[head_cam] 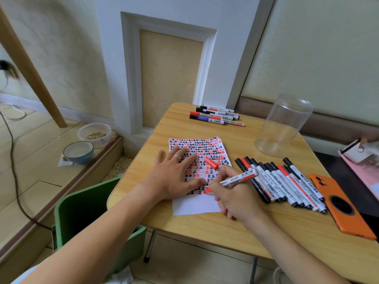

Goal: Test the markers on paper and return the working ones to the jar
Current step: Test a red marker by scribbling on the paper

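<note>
A sheet of paper covered in red and black marks lies on the wooden table. My left hand presses flat on the paper, fingers spread. My right hand grips an uncapped red marker, its tip touching the paper near the lower marks. The marker's red cap lies loose on the sheet. A row of several capped markers rests to the right of the paper. A few more markers lie at the table's far edge. The clear plastic jar stands at the back right and looks empty.
An orange phone lies face down at the table's right edge. A green bin stands below the table's left side. A bowl and a plastic tub sit on the floor at left. A pink object is at far right.
</note>
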Available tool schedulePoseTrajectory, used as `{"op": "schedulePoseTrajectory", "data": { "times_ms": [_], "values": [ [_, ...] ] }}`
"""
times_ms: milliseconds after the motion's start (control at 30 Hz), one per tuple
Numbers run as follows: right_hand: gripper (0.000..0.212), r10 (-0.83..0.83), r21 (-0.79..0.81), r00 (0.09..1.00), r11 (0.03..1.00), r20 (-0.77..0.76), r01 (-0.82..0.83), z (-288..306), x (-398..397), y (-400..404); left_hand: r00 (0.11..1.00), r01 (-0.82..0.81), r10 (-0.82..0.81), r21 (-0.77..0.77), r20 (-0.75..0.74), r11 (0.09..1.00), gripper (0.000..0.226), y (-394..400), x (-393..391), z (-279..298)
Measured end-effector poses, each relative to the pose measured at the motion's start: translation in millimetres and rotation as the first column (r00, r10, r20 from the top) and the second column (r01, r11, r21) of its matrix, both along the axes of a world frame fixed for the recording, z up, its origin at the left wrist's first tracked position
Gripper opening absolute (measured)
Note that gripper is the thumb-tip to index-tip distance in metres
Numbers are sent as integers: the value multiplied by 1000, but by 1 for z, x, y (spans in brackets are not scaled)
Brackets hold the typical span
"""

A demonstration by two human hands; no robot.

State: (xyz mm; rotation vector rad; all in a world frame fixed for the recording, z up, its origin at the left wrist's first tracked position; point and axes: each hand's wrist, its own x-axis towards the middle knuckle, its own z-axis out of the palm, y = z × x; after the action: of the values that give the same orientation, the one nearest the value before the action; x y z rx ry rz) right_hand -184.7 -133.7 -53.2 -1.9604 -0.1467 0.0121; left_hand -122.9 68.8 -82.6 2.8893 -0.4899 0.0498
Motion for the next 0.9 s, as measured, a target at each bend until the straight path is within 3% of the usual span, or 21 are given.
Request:
{"op": "schedulePoseTrajectory", "data": {
  "times_ms": [600,900],
  "values": [
    [22,54,30,998,998,-22,-53,2,-1,1,1000,-1,1,1,13,1000,107,1,0,0],
    [19,-10,3,1000,1000,-7,10,0,1,0,1000,1,-1,0,7,1000,105,1,1,0]
  ]
}}
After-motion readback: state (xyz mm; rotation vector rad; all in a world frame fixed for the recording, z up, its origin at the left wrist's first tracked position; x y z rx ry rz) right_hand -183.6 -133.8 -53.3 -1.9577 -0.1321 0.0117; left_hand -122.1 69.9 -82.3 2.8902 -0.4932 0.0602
